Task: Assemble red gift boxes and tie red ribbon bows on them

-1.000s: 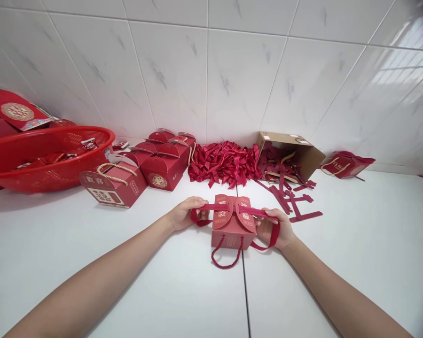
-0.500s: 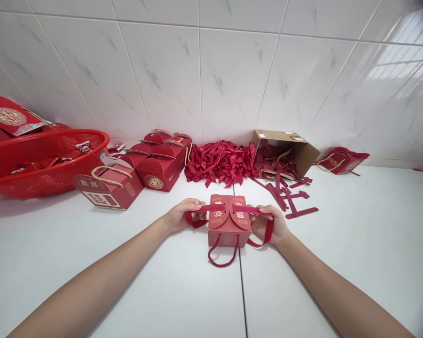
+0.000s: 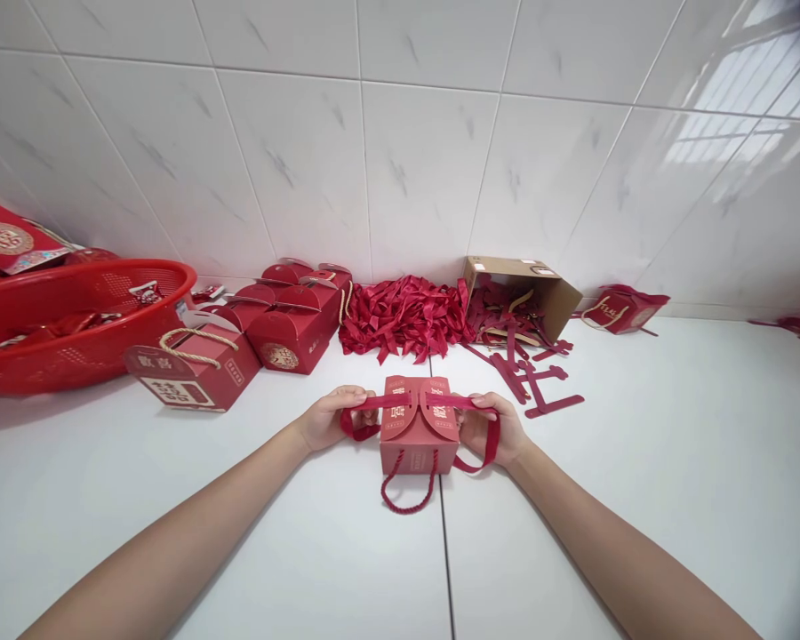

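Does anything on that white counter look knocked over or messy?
Yes. The cardboard box by the wall lies tipped on its side, and red strips spill from its mouth across the counter. Farther right, a red gift box also lies tilted over.

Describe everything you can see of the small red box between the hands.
The small red box looks like card, with gold print on two rounded top flaps. It stands upright on the white surface; a cord handle loops down its front. A red ribbon runs across its top, pinched by the left hand and right hand.
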Motion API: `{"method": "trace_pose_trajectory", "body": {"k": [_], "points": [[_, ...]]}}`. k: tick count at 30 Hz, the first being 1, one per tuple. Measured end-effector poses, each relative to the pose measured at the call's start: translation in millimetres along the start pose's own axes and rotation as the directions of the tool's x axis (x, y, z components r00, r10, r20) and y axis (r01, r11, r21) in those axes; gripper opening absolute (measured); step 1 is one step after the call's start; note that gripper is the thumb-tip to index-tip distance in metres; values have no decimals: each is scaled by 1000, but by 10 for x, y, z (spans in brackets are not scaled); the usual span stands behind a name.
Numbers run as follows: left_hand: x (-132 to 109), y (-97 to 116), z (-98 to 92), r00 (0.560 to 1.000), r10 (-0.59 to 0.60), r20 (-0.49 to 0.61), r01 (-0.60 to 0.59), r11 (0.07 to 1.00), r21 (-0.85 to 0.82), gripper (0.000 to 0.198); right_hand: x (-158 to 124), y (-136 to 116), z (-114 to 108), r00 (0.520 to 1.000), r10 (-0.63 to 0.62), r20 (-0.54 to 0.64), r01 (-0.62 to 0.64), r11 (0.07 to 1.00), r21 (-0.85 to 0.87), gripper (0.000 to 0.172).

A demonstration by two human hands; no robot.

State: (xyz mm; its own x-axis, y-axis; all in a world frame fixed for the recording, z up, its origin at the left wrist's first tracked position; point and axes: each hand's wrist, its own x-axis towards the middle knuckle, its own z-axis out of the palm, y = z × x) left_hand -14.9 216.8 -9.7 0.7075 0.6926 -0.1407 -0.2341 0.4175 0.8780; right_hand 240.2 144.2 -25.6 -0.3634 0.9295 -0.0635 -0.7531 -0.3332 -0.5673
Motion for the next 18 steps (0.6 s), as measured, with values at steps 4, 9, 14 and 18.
{"method": "trace_pose_trajectory", "body": {"k": [4, 9, 14, 18], "points": [[-2, -1, 3, 1000, -1, -9, 1, 1000, 6, 31, -10, 10, 1, 1000, -6, -4, 6, 1000, -7, 39], [0, -16, -13, 999, 15, -31, -15, 1000, 7, 30, -29, 25, -1, 1000, -5, -9, 4, 1000, -27, 41], [4, -29, -19, 999, 26, -31, -25, 999, 21, 30, -41, 23, 15, 999, -20, -26, 19, 999, -50, 41], [18, -31, -36, 999, 34, 0, -34, 998, 47, 39, -42, 24, 6, 999, -25, -38, 21, 995, -94, 40]]}}
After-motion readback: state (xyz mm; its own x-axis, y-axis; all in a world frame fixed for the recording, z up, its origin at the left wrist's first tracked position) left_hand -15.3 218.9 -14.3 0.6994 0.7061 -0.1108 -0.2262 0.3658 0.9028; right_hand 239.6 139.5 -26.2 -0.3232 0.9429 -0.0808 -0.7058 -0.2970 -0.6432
